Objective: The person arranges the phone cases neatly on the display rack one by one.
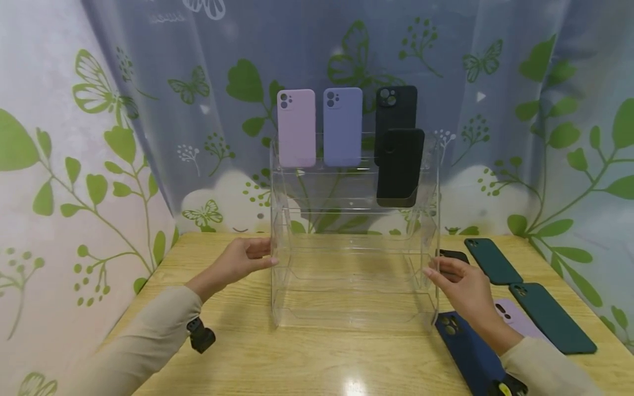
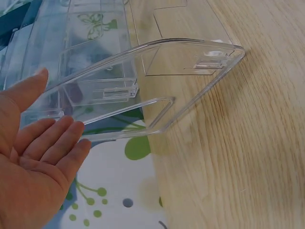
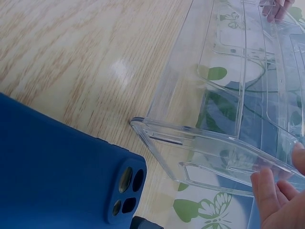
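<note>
A clear acrylic tiered display stand (image 1: 354, 286) stands on the table between my hands. At its left side panel is my left hand (image 1: 238, 261), fingers fairly straight, thumb at the panel's edge. My right hand (image 1: 460, 286) touches the right side panel with its fingertips and thumb. The top tier holds a pink phone case (image 1: 296, 129), a lavender phone case (image 1: 343, 127) and a black phone case (image 1: 396, 107). Another black phone case (image 1: 400, 168) leans on the tier below, partly covering the one behind it. In the left wrist view, the palm and fingers lie beside the stand (image 2: 200, 43).
Right of the stand, on the wooden table (image 1: 238, 352), lie a blue phone case (image 3: 62, 167), a lilac case (image 1: 517, 316), dark green cases (image 1: 555, 319) and a black case (image 1: 454, 255) partly behind my right hand. A patterned curtain (image 1: 297, 44) hangs behind.
</note>
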### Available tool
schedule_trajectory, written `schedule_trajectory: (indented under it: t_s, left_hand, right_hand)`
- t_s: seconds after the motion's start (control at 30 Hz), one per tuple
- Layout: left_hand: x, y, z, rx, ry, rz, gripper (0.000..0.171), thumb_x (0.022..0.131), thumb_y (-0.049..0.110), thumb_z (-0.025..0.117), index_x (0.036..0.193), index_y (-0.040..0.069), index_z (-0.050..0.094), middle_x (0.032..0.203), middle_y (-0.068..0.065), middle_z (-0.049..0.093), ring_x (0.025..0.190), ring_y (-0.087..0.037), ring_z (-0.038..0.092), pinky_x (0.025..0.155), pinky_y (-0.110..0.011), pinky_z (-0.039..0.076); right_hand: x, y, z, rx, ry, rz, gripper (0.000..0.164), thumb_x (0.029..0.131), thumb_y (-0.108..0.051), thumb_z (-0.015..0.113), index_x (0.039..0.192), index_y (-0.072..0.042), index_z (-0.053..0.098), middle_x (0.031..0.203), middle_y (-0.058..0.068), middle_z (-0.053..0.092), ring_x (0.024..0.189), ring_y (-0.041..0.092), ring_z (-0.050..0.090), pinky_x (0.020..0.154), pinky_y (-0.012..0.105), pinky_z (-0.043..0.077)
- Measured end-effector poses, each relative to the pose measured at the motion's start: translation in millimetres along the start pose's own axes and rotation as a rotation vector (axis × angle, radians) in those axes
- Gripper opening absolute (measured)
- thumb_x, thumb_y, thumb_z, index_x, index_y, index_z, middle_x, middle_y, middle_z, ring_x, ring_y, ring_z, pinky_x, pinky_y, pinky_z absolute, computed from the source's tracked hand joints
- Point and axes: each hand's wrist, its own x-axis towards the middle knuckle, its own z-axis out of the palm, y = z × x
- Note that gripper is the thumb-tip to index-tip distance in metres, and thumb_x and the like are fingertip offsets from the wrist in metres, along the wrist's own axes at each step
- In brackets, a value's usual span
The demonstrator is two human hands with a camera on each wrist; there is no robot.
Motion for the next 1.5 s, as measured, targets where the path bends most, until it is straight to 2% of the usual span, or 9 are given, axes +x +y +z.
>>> schedule_trajectory:
  t_s: [0.2, 0.4, 0.63, 0.83, 0.97, 1.1, 1.27, 1.4, 1.5]
  left_hand:
    - [2.7, 5.6, 1.4, 0.011, -0.003, -0.045, 0.065, 0.089, 0.024, 0.071, 0.141, -0.003, 0.044, 0.136, -0.022, 0.052, 0.123, -0.034, 0.054, 0.096, -0.041, 0.05]
    - [4.2, 10.5, 4.6, 0.06, 0.016, -0.047, 0.06, 0.088, 0.023, 0.072, 0.136, -0.005, 0.05, 0.128, -0.023, 0.059, 0.116, -0.034, 0.059, 0.091, -0.041, 0.053]
    - [1.0, 11.7, 8.0, 0.075, 0.025, -0.071, 0.057, 0.089, 0.02, 0.07, 0.133, -0.009, 0.051, 0.126, -0.024, 0.059, 0.115, -0.035, 0.06, 0.089, -0.041, 0.054]
    - [0.2, 12.4, 8.9, 0.055, 0.031, -0.082, 0.057, 0.089, 0.02, 0.071, 0.134, -0.009, 0.05, 0.127, -0.025, 0.058, 0.116, -0.035, 0.059, 0.089, -0.04, 0.054]
    - [0.9, 13.0, 9.5, 0.046, 0.036, -0.087, 0.056, 0.089, 0.019, 0.071, 0.134, -0.009, 0.05, 0.128, -0.025, 0.058, 0.115, -0.035, 0.059, 0.088, -0.039, 0.054]
    - [2.3, 12.9, 10.1, 0.029, 0.035, -0.09, 0.056, 0.089, 0.017, 0.07, 0.133, -0.009, 0.05, 0.127, -0.025, 0.058, 0.114, -0.035, 0.06, 0.087, -0.038, 0.055]
    - [2.4, 12.4, 10.0, 0.033, 0.038, -0.09, 0.055, 0.089, 0.017, 0.07, 0.133, -0.009, 0.051, 0.127, -0.024, 0.058, 0.115, -0.035, 0.059, 0.087, -0.038, 0.055]
    - [2.2, 12.7, 9.9, 0.036, 0.038, -0.089, 0.055, 0.089, 0.017, 0.07, 0.133, -0.008, 0.051, 0.128, -0.024, 0.058, 0.115, -0.035, 0.059, 0.087, -0.039, 0.055]
    - [1.6, 12.2, 9.9, 0.042, 0.04, -0.093, 0.055, 0.089, 0.017, 0.07, 0.134, -0.008, 0.051, 0.127, -0.024, 0.059, 0.115, -0.035, 0.06, 0.087, -0.039, 0.055]
  right_hand:
    - [0, -2, -2, 0.005, -0.001, 0.007, 0.06, 0.091, -0.045, 0.062, 0.132, -0.001, 0.056, 0.126, 0.024, 0.059, 0.109, 0.036, 0.061, 0.083, 0.043, 0.055]
    - [1, -4, -3, 0.002, -0.001, 0.013, 0.06, 0.091, -0.044, 0.062, 0.132, -0.001, 0.056, 0.126, 0.024, 0.059, 0.109, 0.036, 0.062, 0.082, 0.042, 0.056]
    - [2, -2, -12, 0.027, -0.11, 0.028, 0.062, 0.092, -0.046, 0.061, 0.136, -0.004, 0.053, 0.132, 0.021, 0.056, 0.113, 0.036, 0.059, 0.075, 0.031, 0.057]
    - [-10, 11, -21, -0.023, -0.167, 0.005, 0.06, 0.097, -0.045, 0.054, 0.139, -0.003, 0.048, 0.134, 0.022, 0.054, 0.116, 0.039, 0.057, 0.085, 0.045, 0.054]
    - [-23, 25, -23, -0.099, -0.2, 0.036, 0.065, 0.096, -0.046, 0.055, 0.141, -0.001, 0.045, 0.135, 0.027, 0.051, 0.119, 0.043, 0.053, 0.088, 0.051, 0.052]
    - [-33, 41, -25, -0.175, -0.311, 0.097, 0.076, 0.091, -0.048, 0.061, 0.143, 0.002, 0.039, 0.141, 0.033, 0.04, 0.124, 0.053, 0.042, 0.086, 0.056, 0.05]
    - [-37, 57, -25, -0.197, -0.427, 0.173, 0.085, 0.086, -0.046, 0.069, 0.145, 0.004, 0.034, 0.143, 0.038, 0.029, 0.123, 0.061, 0.033, 0.082, 0.057, 0.049]
    - [-40, 67, -20, -0.229, -0.433, 0.133, 0.085, 0.082, -0.043, 0.074, 0.142, 0.006, 0.037, 0.142, 0.04, 0.029, 0.125, 0.062, 0.028, 0.086, 0.066, 0.042]
    - [-42, 74, -17, -0.255, -0.398, 0.071, 0.084, 0.078, -0.041, 0.078, 0.14, 0.004, 0.042, 0.14, 0.037, 0.035, 0.125, 0.062, 0.029, 0.086, 0.071, 0.038]
